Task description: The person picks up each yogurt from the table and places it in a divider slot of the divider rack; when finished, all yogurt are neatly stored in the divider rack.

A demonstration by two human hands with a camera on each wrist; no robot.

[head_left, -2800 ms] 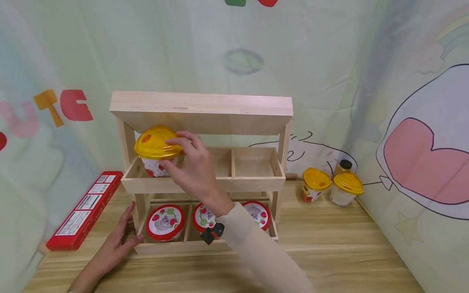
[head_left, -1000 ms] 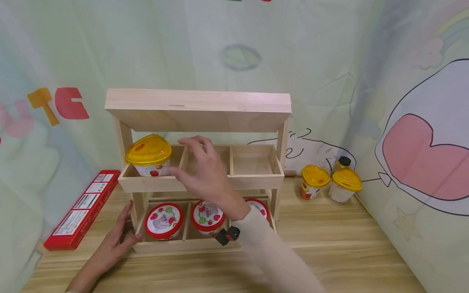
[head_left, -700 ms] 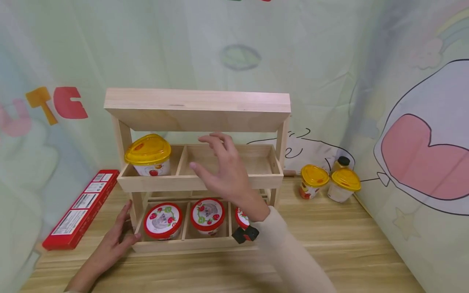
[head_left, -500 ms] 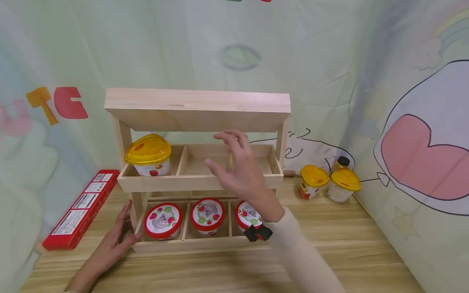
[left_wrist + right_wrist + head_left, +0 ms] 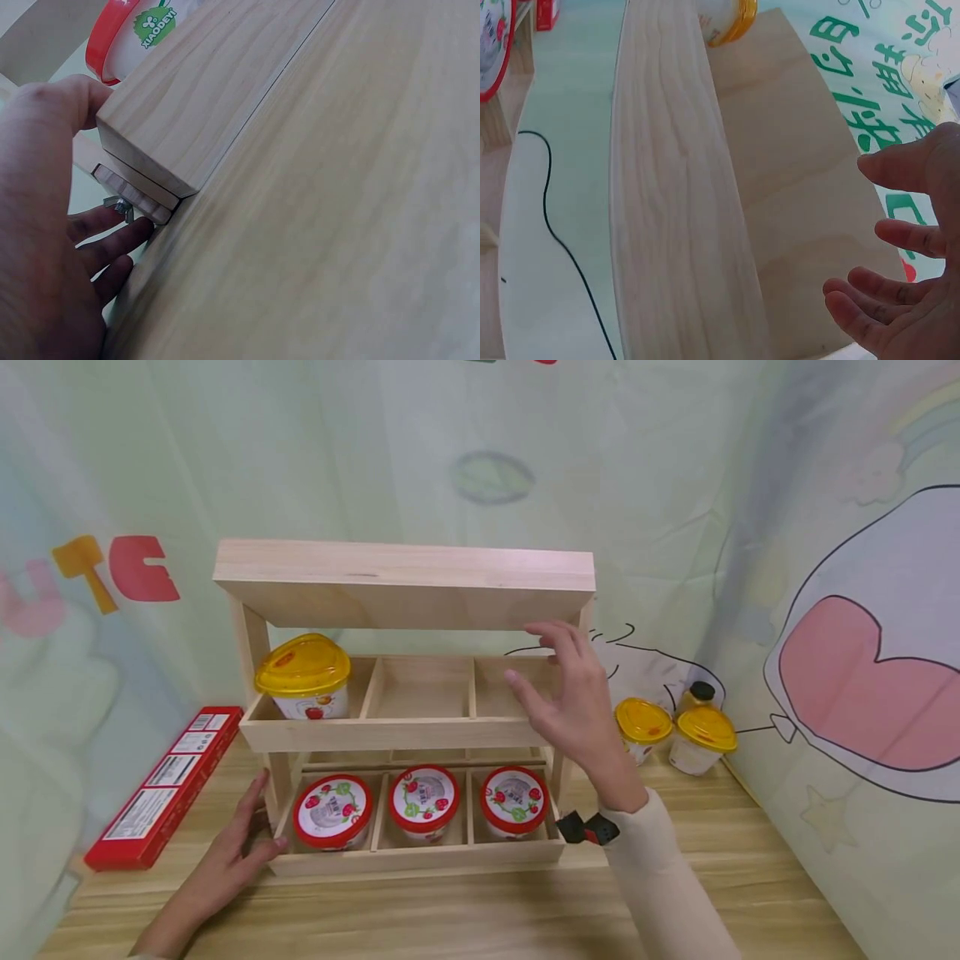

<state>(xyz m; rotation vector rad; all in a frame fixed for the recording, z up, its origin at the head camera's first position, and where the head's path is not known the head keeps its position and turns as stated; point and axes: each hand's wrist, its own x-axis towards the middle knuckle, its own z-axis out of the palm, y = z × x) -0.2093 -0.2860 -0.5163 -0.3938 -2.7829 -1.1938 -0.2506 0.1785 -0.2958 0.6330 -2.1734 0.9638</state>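
Note:
A two-tier wooden rack stands on the table. A yellow-lidded cup sits in the upper tier's left compartment; the middle and right ones hold nothing. Three red-lidded strawberry cups fill the lower tier. My right hand hovers empty, fingers spread, in front of the rack's right end. My left hand rests flat against the rack's lower left corner, fingers straight. Two more yellow-lidded cups stand on the table to the right.
A long red box lies on the table left of the rack. A small dark-capped bottle stands behind the right-hand cups. Printed cloth backdrops close in the back and right side.
My right hand let go of the yellow-lidded cup in the upper left compartment and swept right across the rack, empty. The left hand stayed at the lower left corner.

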